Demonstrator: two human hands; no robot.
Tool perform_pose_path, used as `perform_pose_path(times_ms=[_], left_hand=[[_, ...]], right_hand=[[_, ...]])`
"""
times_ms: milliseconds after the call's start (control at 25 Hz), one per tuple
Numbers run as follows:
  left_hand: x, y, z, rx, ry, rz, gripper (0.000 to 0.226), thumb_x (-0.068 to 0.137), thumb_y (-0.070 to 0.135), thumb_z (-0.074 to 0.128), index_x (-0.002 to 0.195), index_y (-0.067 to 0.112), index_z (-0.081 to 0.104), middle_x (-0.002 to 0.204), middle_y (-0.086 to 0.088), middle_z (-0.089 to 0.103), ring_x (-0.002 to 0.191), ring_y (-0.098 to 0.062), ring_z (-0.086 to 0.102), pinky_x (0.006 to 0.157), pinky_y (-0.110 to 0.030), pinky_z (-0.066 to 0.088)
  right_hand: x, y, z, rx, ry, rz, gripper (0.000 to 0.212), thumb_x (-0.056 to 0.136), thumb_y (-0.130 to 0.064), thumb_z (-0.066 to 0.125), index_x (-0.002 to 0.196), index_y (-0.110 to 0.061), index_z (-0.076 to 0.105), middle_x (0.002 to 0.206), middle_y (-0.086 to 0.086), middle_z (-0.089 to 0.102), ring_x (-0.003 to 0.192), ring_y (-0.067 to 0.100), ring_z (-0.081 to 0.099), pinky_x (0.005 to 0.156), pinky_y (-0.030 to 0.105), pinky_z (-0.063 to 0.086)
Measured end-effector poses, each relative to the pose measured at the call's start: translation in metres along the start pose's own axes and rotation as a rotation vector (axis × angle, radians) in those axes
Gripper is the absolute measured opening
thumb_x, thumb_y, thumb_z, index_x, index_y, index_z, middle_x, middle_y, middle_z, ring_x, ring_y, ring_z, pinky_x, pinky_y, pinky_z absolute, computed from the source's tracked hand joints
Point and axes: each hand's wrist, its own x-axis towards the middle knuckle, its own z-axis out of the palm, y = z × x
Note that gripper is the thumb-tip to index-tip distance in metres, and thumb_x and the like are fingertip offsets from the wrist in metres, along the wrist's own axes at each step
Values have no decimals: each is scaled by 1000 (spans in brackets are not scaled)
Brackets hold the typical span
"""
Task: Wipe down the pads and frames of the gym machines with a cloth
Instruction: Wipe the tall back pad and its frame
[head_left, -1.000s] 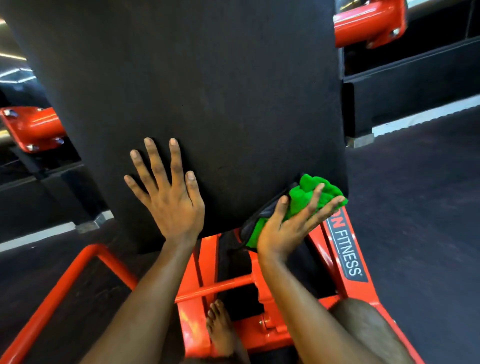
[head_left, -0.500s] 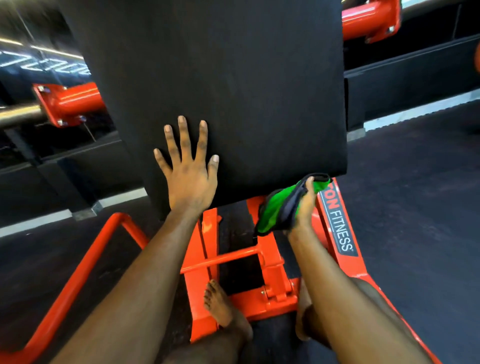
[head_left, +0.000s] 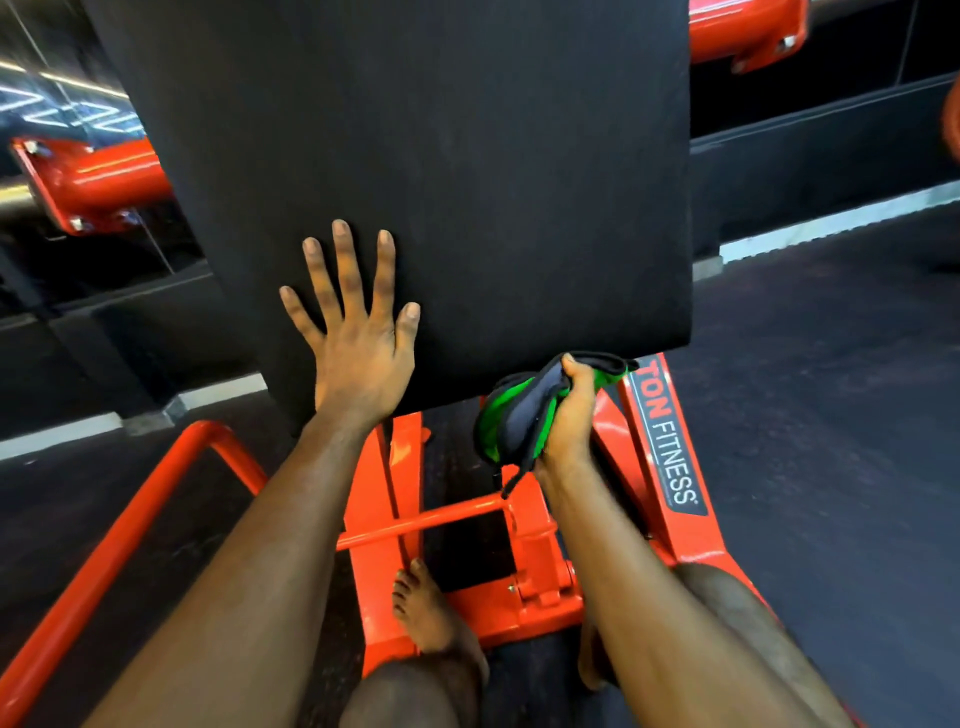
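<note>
Your left hand (head_left: 358, 358) lies flat on the black pad (head_left: 467, 171) at centre frame, fingers (head_left: 345, 270) straight and spread. Just under the pad's lower edge, right of centre, your right hand (head_left: 571, 421) curls tight round the bunched green-and-grey cloth (head_left: 511, 415). The cloth bulges left of that fist, above the orange frame (head_left: 376, 493). Whether it touches the pad is unclear.

The left hand (head_left: 361, 358) lies flat on the lower left of the big black padded board (head_left: 467, 171). Right of it, just under the board's lower edge, the right hand (head_left: 571, 421) holds the bunched green-and-grey cloth (head_left: 511, 415) above the orange steel frame (head_left: 384, 499).
</note>
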Motion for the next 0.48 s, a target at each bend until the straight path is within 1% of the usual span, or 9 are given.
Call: perform_pose_path(times_ms=[80, 120, 160, 200, 280, 320, 440, 480], left_hand=[[0, 0, -2, -10, -3, -8, 72, 104, 43, 36, 159, 35, -10, 166, -4, -21, 151, -32, -23, 116, -67, -10], [0, 0, -2, -21, -10, -6, 72, 104, 43, 36, 159, 35, -10, 166, -4, -22, 151, -32, -23, 116, -67, -11], [0, -1, -3, -29, -16, -3, 72, 104, 42, 37, 159, 36, -10, 166, -3, -22, 151, -31, -24, 117, -66, -11], [-1, -1, -5, -38, -25, 0, 72, 104, 42, 38, 159, 36, -9, 166, -2, -22, 151, -29, -25, 117, -65, -12], [-2, -5, -11, -68, -35, 19, 72, 104, 38, 41, 159, 38, -5, 166, 1, -21, 151, -26, -24, 118, -62, -11], [-5, -10, -15, -73, -35, 44, 71, 103, 35, 42, 159, 39, -2, 167, 2, -19, 152, -24, -23, 120, -60, -9], [-15, -38, -30, -62, -44, 152, 68, 103, 23, 44, 159, 41, 10, 168, 6, -12, 154, -15, -14, 124, -52, -1], [-18, -51, -35, -49, -55, 168, 69, 102, 19, 45, 159, 42, 12, 168, 7, -10, 154, -13, -12, 124, -50, 1]], right_hand=[[3, -6, -5, -79, 93, -69, 79, 50, -42, 78, 118, -7, 61, 109, 12, 62, 100, 28, 62, 107, 46, 47], [-7, -19, 0, -63, 153, -130, 77, 51, -40, 76, 117, -3, 62, 110, 12, 64, 99, 27, 64, 106, 45, 48], [-13, -29, 5, -66, 224, -211, 79, 56, -39, 74, 121, 2, 60, 115, 14, 66, 103, 28, 66, 107, 47, 47], [-18, -33, 10, -70, 287, -271, 79, 64, -36, 74, 129, 4, 55, 125, 17, 65, 113, 31, 65, 109, 47, 45], [-36, -26, 31, -85, 321, -360, 72, 83, -19, 71, 145, 1, 40, 143, 17, 53, 129, 31, 55, 113, 38, 40], [-43, -11, 38, -131, 343, -358, 74, 86, -14, 68, 150, -2, 33, 147, 15, 48, 132, 28, 51, 113, 34, 37], [-73, 31, 55, -262, 316, -363, 91, 82, -22, 65, 159, -8, 17, 158, 18, 35, 142, 29, 41, 119, 38, 29], [-74, 46, 56, -332, 321, -377, 94, 83, -23, 64, 160, -8, 13, 162, 20, 27, 147, 30, 33, 122, 35, 23]])
